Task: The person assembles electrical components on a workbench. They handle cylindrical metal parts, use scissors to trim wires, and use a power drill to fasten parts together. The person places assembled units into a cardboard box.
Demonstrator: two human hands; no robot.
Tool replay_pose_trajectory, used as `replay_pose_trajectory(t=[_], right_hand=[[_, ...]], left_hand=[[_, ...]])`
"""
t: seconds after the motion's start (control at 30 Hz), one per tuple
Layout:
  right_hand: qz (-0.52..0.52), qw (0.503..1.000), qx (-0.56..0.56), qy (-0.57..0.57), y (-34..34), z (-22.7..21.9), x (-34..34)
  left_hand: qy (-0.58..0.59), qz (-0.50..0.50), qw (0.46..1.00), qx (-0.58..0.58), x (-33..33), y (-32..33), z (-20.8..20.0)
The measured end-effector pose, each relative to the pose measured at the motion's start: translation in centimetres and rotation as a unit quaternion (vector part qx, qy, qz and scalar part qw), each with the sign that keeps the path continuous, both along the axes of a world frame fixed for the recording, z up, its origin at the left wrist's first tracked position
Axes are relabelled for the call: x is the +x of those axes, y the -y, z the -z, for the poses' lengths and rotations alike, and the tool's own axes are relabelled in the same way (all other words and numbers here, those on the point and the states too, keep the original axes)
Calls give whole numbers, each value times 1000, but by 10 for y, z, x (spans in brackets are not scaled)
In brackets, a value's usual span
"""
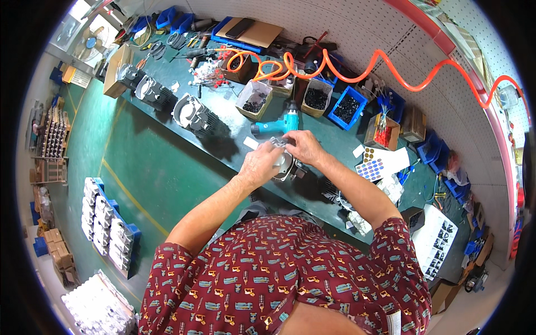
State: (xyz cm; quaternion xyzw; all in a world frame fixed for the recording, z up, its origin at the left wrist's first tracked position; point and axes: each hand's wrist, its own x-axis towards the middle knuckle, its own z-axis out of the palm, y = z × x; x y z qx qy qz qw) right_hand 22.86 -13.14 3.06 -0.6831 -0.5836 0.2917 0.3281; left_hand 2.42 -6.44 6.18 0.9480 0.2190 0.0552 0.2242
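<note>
Both of my hands meet over the near edge of the green workbench. My left hand [258,164] and my right hand [305,147] have their fingers closed round a small grey cast-metal part [277,142]. Directly below it stands a silver motor housing [286,168], partly covered by my hands. Whether the part touches the housing, I cannot tell. Just beyond my fingers a teal cordless drill [273,127] lies on its side. Farther left along the bench stand similar finned metal housings, the nearest being a white-topped one [192,114]. A small white card [251,143] lies beside my left hand.
Boxes of black screws [255,100] and a blue tray [347,109] line the back. An orange coiled hose [379,56] hangs across the bench. Sticker sheets [371,168] and a box of red parts [383,134] sit to the right. White castings [106,223] stand on the floor left.
</note>
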Motion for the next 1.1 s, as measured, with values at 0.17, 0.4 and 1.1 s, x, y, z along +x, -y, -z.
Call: replay_pose_trajectory(t=[0.17,0.4,1.1], right_hand=[[45,999,-9,9,1,1,-10],[109,990,-76,51,3,1,-22],[150,980,-37,-125,10,33,-23]], left_hand=[[10,8,1000,2,0,-3,6],[-6,15,1000,3,4,-4,9],[-107,81,990,53,11,-13,17]])
